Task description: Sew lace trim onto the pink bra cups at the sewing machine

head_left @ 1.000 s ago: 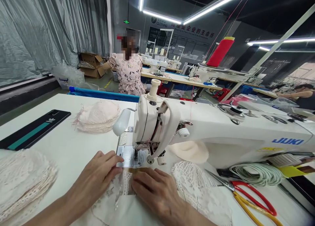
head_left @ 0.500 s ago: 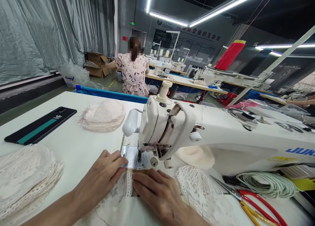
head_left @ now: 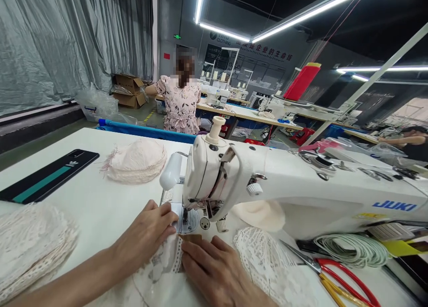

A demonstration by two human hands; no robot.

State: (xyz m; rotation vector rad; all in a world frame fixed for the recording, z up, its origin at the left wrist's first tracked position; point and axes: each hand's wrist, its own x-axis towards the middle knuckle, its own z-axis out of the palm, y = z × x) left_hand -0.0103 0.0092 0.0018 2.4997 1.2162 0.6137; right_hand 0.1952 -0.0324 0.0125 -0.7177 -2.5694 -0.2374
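A strip of white lace lies below the needle plate of the white sewing machine. My left hand is closed at the plate's left edge, thumb and fingers pinched on the lace fabric. To the right, my right hand rests with its fingers together on the lace's edge, pressing it down. The presser foot stands just above both hands. More lace pieces lie right of my right hand, partly covered by my forearm.
Lace stack at left, pale cup pieces behind, phone at far left. Red-handled scissors and coiled cord lie at right. A person sits beyond the table; another person is at far right.
The camera view has shifted slightly. My left hand has moved a little right relative to the needle plate, nearer the presser foot. My right hand stays on the lace.
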